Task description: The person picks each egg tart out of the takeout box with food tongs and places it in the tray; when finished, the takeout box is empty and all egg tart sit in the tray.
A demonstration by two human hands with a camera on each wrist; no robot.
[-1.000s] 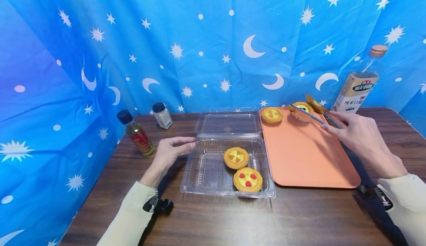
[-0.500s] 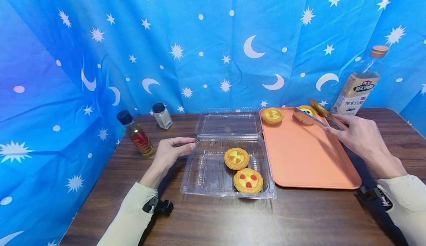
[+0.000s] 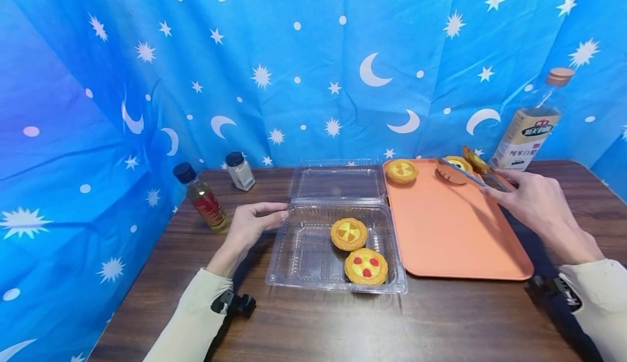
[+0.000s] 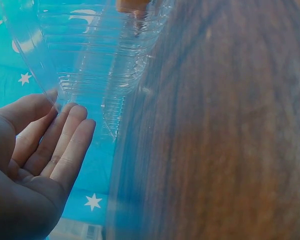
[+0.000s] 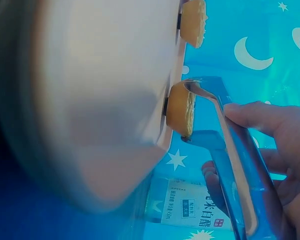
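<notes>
My right hand (image 3: 536, 198) holds metal tongs (image 3: 467, 176). Their tips straddle an egg tart (image 3: 459, 163) with dark dots on top, at the tray's far right corner; in the right wrist view the tips flank this tart (image 5: 180, 111). A second tart (image 3: 401, 171) sits at the far left corner of the orange tray (image 3: 455, 231). My left hand (image 3: 250, 228) pinches the left rim of a clear plastic container (image 3: 303, 247), between thumb and fingers in the left wrist view. Inside the container are a tart with a wedge pattern (image 3: 349, 234) and one with red dots (image 3: 366, 267).
The container's clear lid (image 3: 338, 182) lies folded back behind it. A dark-capped bottle (image 3: 208, 204) and a small shaker (image 3: 240, 171) stand at the left. A tall vinegar bottle (image 3: 526, 128) stands behind the tray's right corner. A blue star-patterned curtain (image 3: 303, 68) closes off the back.
My right hand and the tongs have shifted slightly right, and the dark-dotted tart has moved right with them toward the tray's corner. My left hand and the container stay in place.
</notes>
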